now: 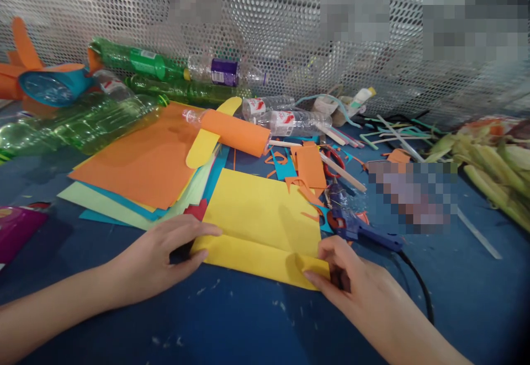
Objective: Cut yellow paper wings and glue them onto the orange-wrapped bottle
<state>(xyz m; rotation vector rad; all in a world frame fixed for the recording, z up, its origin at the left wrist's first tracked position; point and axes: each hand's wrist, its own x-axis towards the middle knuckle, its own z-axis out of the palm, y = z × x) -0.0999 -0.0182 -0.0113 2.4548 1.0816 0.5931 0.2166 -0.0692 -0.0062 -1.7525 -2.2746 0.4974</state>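
A yellow sheet of paper (256, 213) lies on the blue table, its near edge folded up in a long strip. My left hand (165, 254) pinches the left end of that strip between thumb and index finger. At the right end, my right hand (351, 276) grips the fold, thumb in front and fingers behind. Beyond the sheet rests a bottle wrapped in orange paper (236, 132), with a yellow rounded strip (202, 147) across it. A stack of coloured paper (136, 160) is to the left, orange on top.
Blue glue gun (379, 236) with a black cable at the right, near paper scraps (311, 166) and scissors (333, 160). Green bottles (111, 119) and clear bottles (285, 123) lie behind. Corn husks (497, 172) sit far right, a purple packet (19, 232) far left.
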